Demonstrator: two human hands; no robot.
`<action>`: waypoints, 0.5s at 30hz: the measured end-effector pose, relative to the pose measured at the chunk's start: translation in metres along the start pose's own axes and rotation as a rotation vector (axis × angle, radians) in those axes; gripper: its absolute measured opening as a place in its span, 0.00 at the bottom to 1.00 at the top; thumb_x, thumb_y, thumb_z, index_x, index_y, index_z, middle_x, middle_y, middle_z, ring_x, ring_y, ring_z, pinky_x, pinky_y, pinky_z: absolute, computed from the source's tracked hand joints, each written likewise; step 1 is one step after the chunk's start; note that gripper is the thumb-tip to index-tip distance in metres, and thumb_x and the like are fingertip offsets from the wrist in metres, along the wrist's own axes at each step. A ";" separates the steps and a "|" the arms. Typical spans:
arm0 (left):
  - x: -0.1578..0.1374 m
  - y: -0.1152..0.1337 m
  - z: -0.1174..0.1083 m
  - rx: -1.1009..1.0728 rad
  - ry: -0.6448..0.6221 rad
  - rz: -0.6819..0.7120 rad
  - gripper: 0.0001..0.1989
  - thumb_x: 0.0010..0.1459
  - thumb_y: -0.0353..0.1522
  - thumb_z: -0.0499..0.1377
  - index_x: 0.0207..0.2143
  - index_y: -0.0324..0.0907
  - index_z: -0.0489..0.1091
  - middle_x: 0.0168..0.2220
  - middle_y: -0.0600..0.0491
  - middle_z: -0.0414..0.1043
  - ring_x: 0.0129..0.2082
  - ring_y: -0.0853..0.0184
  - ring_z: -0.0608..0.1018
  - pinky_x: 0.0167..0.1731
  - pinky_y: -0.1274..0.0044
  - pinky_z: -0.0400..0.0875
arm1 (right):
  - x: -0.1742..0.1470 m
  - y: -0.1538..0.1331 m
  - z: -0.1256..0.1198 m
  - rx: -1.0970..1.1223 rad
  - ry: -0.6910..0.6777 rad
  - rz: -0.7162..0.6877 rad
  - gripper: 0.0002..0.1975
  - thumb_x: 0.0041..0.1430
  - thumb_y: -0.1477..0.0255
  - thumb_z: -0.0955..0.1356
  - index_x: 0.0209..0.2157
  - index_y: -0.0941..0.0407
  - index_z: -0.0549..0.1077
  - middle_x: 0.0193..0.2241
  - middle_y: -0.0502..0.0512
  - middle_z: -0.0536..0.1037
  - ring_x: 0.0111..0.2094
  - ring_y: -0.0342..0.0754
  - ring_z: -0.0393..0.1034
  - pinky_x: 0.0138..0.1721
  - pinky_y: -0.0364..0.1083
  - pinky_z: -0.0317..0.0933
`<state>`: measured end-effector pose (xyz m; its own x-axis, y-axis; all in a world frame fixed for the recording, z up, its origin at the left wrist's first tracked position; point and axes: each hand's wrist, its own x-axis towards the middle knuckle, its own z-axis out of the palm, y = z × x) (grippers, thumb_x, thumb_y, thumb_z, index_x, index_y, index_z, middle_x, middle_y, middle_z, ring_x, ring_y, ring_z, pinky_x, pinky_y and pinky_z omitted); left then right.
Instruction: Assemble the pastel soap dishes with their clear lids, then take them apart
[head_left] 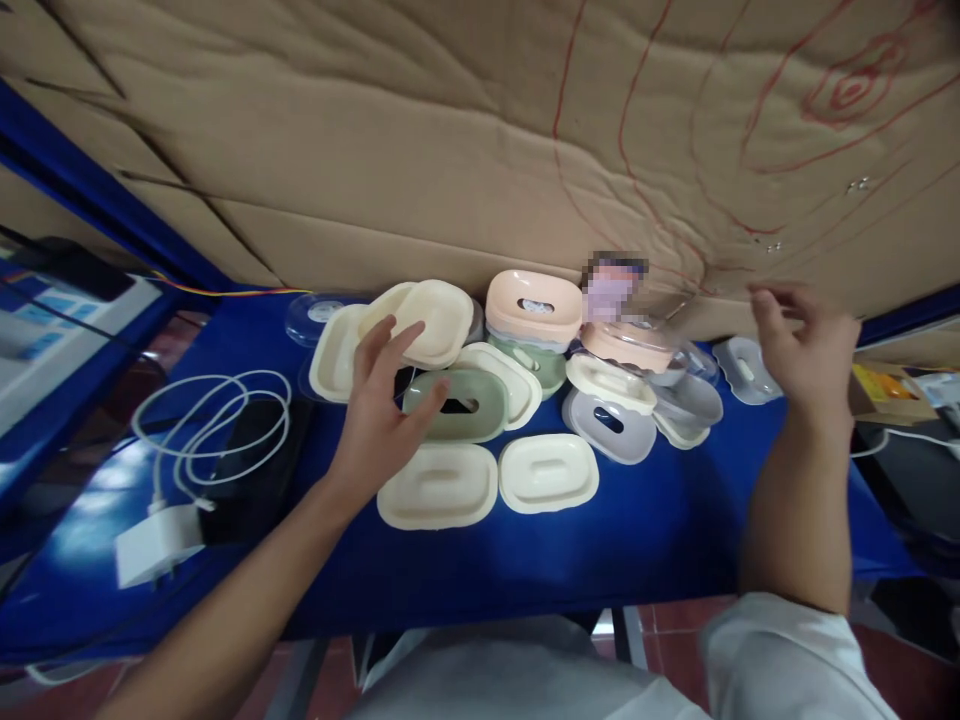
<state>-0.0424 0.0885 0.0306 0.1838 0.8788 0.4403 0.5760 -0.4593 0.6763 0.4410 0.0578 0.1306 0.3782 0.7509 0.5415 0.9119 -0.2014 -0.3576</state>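
My left hand (pixel 386 415) is open, fingers spread, over a green oval plastic dish with a slot (pixel 480 400); whether it touches the dish I cannot tell. Behind its fingers lie cream oval dishes (pixel 439 320). Two cream oval pieces with raised middles, a left one (pixel 439 505) and a right one (pixel 547 475), lie flat in front. My right hand (pixel 810 345) is raised at the right, fingers loosely bent and apart, with nothing visible in it. Nearest to it is a grey slotted dish (pixel 746 370). Peach (pixel 532 300) and lilac (pixel 611 430) slotted dishes are stacked between my hands.
A white charger (pixel 157 545) with a coiled cable (pixel 225 430) lies on the blue tabletop (pixel 525 570) at the left. A cardboard wall (pixel 390 130) with red drawn lines stands behind. A small yellow-marked carton (pixel 892 393) is at the far right.
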 end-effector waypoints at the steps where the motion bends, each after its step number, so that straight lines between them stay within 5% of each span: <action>1: 0.000 0.002 -0.002 0.005 0.013 0.017 0.29 0.69 0.44 0.64 0.69 0.52 0.65 0.73 0.44 0.59 0.75 0.48 0.64 0.74 0.50 0.60 | -0.003 0.034 0.002 -0.118 0.017 0.143 0.13 0.69 0.70 0.72 0.51 0.56 0.85 0.51 0.70 0.84 0.57 0.55 0.77 0.59 0.55 0.64; 3: 0.000 0.008 -0.004 0.011 0.034 0.059 0.27 0.69 0.42 0.64 0.67 0.52 0.67 0.71 0.44 0.61 0.74 0.48 0.65 0.73 0.51 0.62 | -0.014 0.093 0.010 -0.209 0.050 0.305 0.17 0.64 0.69 0.75 0.52 0.61 0.84 0.58 0.83 0.77 0.64 0.64 0.70 0.61 0.64 0.60; 6: -0.002 0.017 -0.004 0.008 0.044 0.120 0.22 0.69 0.39 0.64 0.64 0.50 0.70 0.68 0.44 0.63 0.72 0.49 0.68 0.71 0.54 0.66 | -0.041 0.146 0.021 -0.253 0.015 0.451 0.26 0.58 0.66 0.78 0.57 0.60 0.81 0.60 0.86 0.73 0.61 0.67 0.71 0.56 0.67 0.62; 15: -0.012 0.034 0.007 -0.065 0.051 0.293 0.12 0.70 0.30 0.62 0.55 0.46 0.74 0.61 0.45 0.71 0.62 0.55 0.77 0.62 0.62 0.76 | -0.082 0.168 0.033 -0.253 0.066 0.381 0.41 0.43 0.57 0.84 0.57 0.58 0.78 0.55 0.79 0.76 0.54 0.66 0.75 0.51 0.59 0.67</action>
<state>-0.0190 0.0635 0.0441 0.2933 0.7010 0.6500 0.4522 -0.7008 0.5517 0.5582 -0.0174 0.0009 0.6960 0.5532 0.4577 0.7128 -0.6088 -0.3481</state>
